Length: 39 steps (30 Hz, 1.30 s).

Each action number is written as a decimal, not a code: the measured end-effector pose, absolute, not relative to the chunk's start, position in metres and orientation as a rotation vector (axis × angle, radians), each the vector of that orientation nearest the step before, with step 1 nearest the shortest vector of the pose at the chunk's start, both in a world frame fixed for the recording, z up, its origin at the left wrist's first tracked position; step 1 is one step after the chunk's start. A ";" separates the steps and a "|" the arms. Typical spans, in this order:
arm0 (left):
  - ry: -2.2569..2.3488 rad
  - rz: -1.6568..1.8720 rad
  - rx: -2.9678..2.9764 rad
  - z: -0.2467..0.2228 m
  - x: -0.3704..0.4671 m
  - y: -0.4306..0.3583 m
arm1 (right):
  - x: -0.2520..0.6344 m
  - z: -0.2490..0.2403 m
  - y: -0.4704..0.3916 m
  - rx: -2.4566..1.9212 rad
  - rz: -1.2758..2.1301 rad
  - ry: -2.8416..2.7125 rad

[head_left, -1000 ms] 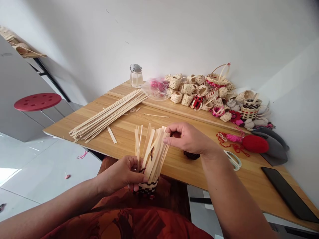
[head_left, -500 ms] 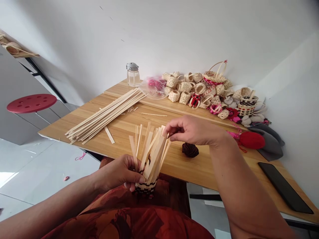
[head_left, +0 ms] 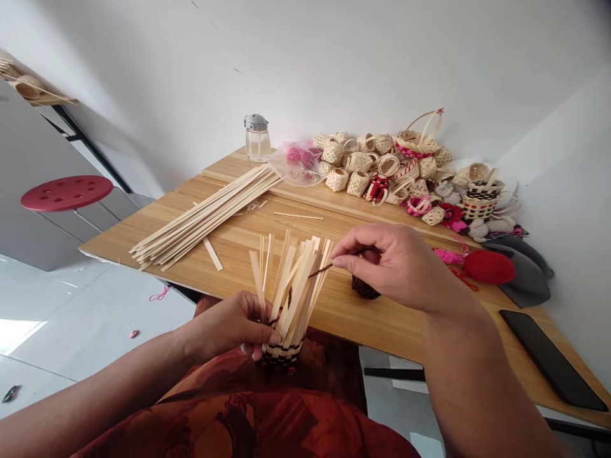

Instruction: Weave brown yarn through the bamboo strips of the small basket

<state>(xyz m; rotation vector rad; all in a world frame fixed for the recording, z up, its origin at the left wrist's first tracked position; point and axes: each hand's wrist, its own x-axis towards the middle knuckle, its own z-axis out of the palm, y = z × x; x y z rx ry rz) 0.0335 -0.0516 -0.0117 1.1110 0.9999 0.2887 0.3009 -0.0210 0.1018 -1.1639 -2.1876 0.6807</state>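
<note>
A partly woven basket (head_left: 285, 352) with a dark and pale checked base and tall upright pale strips stands over my lap. My left hand (head_left: 238, 324) grips its left side, thumb on the front at the top of the weave. Dark yarn (head_left: 321, 270) runs from among the strips to my right hand (head_left: 377, 261), whose thumb and fingers pinch it just right of the strip tips. A ball of dark brown yarn (head_left: 365, 288) lies on the table, partly hidden behind my right hand.
On the wooden table (head_left: 248, 254) lie a bundle of pale strips (head_left: 210, 216), a jar (head_left: 258, 141), many small woven baskets (head_left: 358, 183), red yarn (head_left: 489, 266) and a black phone (head_left: 551, 359). A red stool (head_left: 67, 193) stands at the left.
My right hand has moved right, away from the strip tips, drawing the dark yarn out into a straight length. My left hand still holds the basket.
</note>
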 end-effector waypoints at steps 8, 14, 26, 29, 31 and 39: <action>0.976 0.246 1.140 -0.010 0.036 -0.052 | 0.306 0.074 -0.031 -1.280 0.590 -2.133; 0.970 0.250 1.158 -0.008 0.040 -0.056 | 0.286 0.081 -0.006 -1.022 0.253 -2.273; 0.931 0.281 1.160 -0.015 0.040 -0.055 | 0.275 0.095 -0.007 -0.647 -0.287 -2.237; 0.923 0.286 1.160 -0.016 0.039 -0.055 | 0.278 0.095 -0.014 -0.689 -0.282 -2.202; 0.922 0.293 1.153 -0.017 0.038 -0.055 | 0.281 0.097 -0.021 -0.717 -0.251 -2.187; 0.911 0.302 1.149 -0.019 0.037 -0.054 | 0.294 0.103 -0.044 -0.859 -0.184 -2.304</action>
